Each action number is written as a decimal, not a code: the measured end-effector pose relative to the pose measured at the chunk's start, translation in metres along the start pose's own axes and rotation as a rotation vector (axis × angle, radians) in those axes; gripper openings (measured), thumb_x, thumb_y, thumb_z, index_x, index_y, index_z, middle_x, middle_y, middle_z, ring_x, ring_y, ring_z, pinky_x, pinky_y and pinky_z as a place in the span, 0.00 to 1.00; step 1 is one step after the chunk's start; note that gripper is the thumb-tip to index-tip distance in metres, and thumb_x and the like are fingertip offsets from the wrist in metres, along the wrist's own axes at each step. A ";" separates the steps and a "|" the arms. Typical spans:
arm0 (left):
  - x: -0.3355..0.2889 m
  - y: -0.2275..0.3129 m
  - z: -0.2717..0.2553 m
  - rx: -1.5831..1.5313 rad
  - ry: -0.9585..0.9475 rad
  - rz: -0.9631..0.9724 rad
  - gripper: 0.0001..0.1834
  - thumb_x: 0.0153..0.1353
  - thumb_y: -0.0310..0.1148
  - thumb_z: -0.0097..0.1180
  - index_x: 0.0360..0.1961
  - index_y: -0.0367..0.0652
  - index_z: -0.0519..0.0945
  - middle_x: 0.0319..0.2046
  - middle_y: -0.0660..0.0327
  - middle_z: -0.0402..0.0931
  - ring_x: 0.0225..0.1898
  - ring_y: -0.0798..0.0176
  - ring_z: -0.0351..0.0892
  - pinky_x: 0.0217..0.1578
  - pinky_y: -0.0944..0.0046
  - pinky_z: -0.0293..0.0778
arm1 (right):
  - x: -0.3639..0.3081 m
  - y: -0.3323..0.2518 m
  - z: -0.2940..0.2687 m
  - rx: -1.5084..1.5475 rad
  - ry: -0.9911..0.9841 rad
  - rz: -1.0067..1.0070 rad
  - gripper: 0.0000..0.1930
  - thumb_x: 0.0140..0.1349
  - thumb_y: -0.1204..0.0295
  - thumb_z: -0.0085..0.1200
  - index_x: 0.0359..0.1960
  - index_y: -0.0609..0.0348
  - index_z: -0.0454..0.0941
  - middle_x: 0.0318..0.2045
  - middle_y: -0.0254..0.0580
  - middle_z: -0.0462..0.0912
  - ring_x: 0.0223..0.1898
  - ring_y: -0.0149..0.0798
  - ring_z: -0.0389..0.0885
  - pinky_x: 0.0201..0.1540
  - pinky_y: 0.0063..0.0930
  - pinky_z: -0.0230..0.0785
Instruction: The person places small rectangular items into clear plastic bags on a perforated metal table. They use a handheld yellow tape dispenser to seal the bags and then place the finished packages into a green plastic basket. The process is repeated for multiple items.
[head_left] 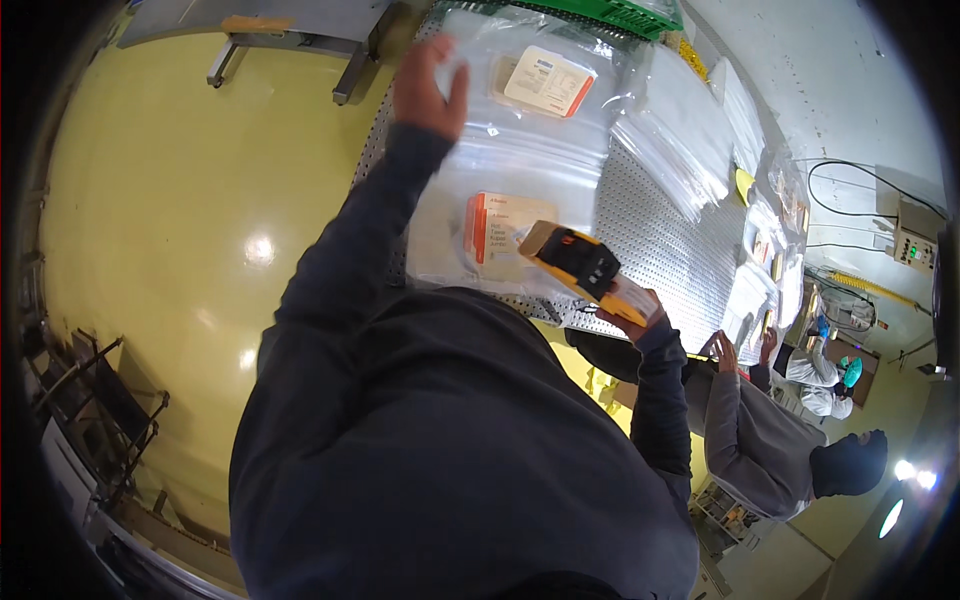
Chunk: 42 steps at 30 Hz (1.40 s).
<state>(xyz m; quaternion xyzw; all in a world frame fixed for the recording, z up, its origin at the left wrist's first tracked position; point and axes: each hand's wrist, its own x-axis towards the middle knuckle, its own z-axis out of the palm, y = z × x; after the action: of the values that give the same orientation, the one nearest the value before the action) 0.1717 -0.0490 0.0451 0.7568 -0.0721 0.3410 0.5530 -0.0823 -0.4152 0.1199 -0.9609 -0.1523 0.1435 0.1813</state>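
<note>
My left hand [430, 92] is over the far left edge of a large clear plastic bag [520, 160], fingers apart and holding nothing. A yellow-and-black package [575, 262] is in my right hand [643, 314], held tilted above the bag's near right corner. Its light, brownish end points left. Two flat packs with orange-red strips lie at the plastic: a cream pack [500, 228] near me, and a pack with a white label [548, 82] farther off. Whether they are inside the bag or on it, I cannot tell.
The perforated metal table [665, 230] carries stacked clear bags [675, 125] to the right and a green crate [625, 12] at the far end. A co-worker in grey [750, 430] stands to my right, hands at the table. Another metal table [290, 30] is at far left.
</note>
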 end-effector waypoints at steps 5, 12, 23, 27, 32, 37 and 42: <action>-0.093 0.037 -0.090 0.178 -0.817 0.174 0.27 0.58 0.36 0.60 0.59 0.46 0.72 0.58 0.50 0.70 0.62 0.47 0.67 0.62 0.48 0.62 | 0.008 0.014 0.015 0.298 -0.124 0.490 0.28 0.46 0.55 0.74 0.49 0.52 0.82 0.43 0.44 0.85 0.43 0.47 0.83 0.50 0.38 0.74; -0.120 0.032 -0.128 0.330 -1.123 0.269 0.34 0.58 0.45 0.61 0.67 0.65 0.67 0.72 0.54 0.50 0.73 0.50 0.49 0.70 0.43 0.44 | 0.055 -0.005 -0.012 -0.042 -0.440 0.371 0.22 0.51 0.59 0.69 0.48 0.50 0.82 0.41 0.48 0.85 0.44 0.51 0.82 0.49 0.38 0.74; -0.113 0.022 -0.115 0.373 -1.114 0.407 0.18 0.60 0.42 0.59 0.53 0.59 0.81 0.64 0.56 0.65 0.67 0.52 0.61 0.66 0.41 0.51 | -0.010 0.044 -0.090 -0.121 0.155 0.016 0.24 0.48 0.60 0.73 0.44 0.56 0.79 0.40 0.43 0.82 0.42 0.47 0.81 0.47 0.38 0.72; -0.070 0.000 -0.075 0.016 -1.431 0.036 0.09 0.62 0.37 0.56 0.39 0.49 0.84 0.49 0.55 0.77 0.53 0.52 0.74 0.57 0.51 0.65 | -0.018 0.023 -0.104 -0.332 0.076 0.155 0.21 0.48 0.59 0.73 0.41 0.53 0.81 0.37 0.38 0.82 0.36 0.42 0.82 0.40 0.34 0.73; 0.011 -0.063 -0.003 0.054 -0.603 -0.129 0.10 0.62 0.32 0.53 0.38 0.38 0.81 0.39 0.55 0.81 0.44 0.57 0.80 0.48 0.58 0.73 | 0.006 0.004 -0.078 0.088 -0.113 0.020 0.22 0.49 0.69 0.69 0.47 0.58 0.79 0.41 0.45 0.83 0.42 0.46 0.82 0.48 0.36 0.74; -0.046 -0.023 -0.010 -0.056 0.223 -0.360 0.17 0.57 0.32 0.58 0.46 0.36 0.75 0.47 0.47 0.73 0.51 0.45 0.73 0.53 0.53 0.68 | 0.035 -0.006 -0.053 -0.086 -0.167 0.123 0.25 0.43 0.72 0.71 0.47 0.59 0.81 0.43 0.49 0.84 0.46 0.50 0.82 0.52 0.37 0.73; -0.121 0.032 -0.095 0.211 -0.708 0.144 0.29 0.56 0.38 0.62 0.60 0.49 0.72 0.63 0.51 0.64 0.65 0.47 0.62 0.63 0.46 0.58 | 0.069 -0.016 -0.048 -0.054 -0.230 0.136 0.23 0.47 0.63 0.70 0.44 0.60 0.82 0.39 0.51 0.85 0.42 0.52 0.83 0.50 0.41 0.73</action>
<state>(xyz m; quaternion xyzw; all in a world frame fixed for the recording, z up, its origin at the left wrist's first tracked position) 0.0233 -0.0096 0.0132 0.8737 -0.2764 0.1017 0.3872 -0.0078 -0.3916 0.1536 -0.9508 -0.1104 0.2603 0.1268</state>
